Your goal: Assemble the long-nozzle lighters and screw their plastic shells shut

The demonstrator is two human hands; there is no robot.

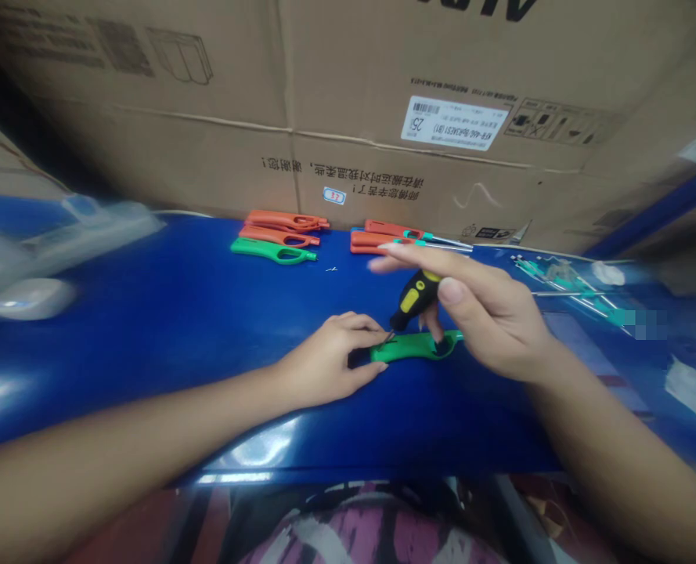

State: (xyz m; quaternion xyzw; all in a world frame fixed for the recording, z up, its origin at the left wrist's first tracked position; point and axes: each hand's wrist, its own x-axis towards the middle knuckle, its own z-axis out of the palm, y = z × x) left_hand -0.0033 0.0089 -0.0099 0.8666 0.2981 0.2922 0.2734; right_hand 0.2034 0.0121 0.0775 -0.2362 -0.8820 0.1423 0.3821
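Observation:
A green long-nose lighter handle (411,346) lies on the blue table in front of me. My left hand (327,356) pinches its left end between thumb and fingers. Over the handle, my right hand (494,313) holds a short black and yellow screwdriver (416,300), tilted, with its tip down at the green handle near my left fingertips. The index finger of that hand is stretched out, and another finger reaches down by the trigger loop. Whether the tip sits in a screw is too small to tell.
Orange lighter handles (280,235) and another green one (274,251) lie at the back. Right of them are orange lighters with metal tubes (376,241). Teal-ended metal rods (582,290) are scattered at the right. A large cardboard box (207,157) stands behind. A white rounded object (34,299) is left.

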